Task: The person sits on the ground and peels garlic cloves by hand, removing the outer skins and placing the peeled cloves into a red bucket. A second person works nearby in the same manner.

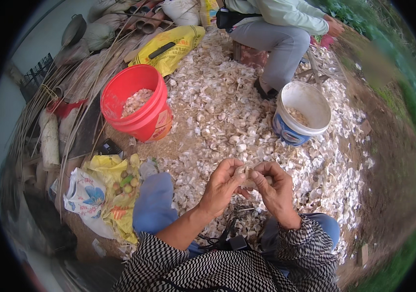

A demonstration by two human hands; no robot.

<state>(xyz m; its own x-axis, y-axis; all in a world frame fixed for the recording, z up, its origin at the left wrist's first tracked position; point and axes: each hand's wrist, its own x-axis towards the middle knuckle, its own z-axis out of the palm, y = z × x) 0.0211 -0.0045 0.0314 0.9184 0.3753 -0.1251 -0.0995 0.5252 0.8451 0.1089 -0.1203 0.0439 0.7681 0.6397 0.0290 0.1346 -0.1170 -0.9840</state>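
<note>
Both my hands meet in front of me, pinching a pale garlic bulb [243, 171] between thumbs and fingers. My left hand [220, 187] grips it from the left, my right hand [277, 191] from the right. Fingers cover much of the bulb. Below and around them, garlic bulbs and papery skins [208, 141] spread thickly over the ground. A red bucket [161, 104] with peeled-looking cloves [137, 101] inside stands ahead to the left. Ahead to the right is a white and blue bucket [290, 127], also partly filled with cloves.
Another person [278, 44] sits across from me on a low seat. At my left lies a yellow plastic bag [113, 168] with small round fruit [128, 182]. Sacks, pipes and long sticks [81, 121] pile along the left wall. A yellow sack [183, 41] lies behind the red bucket.
</note>
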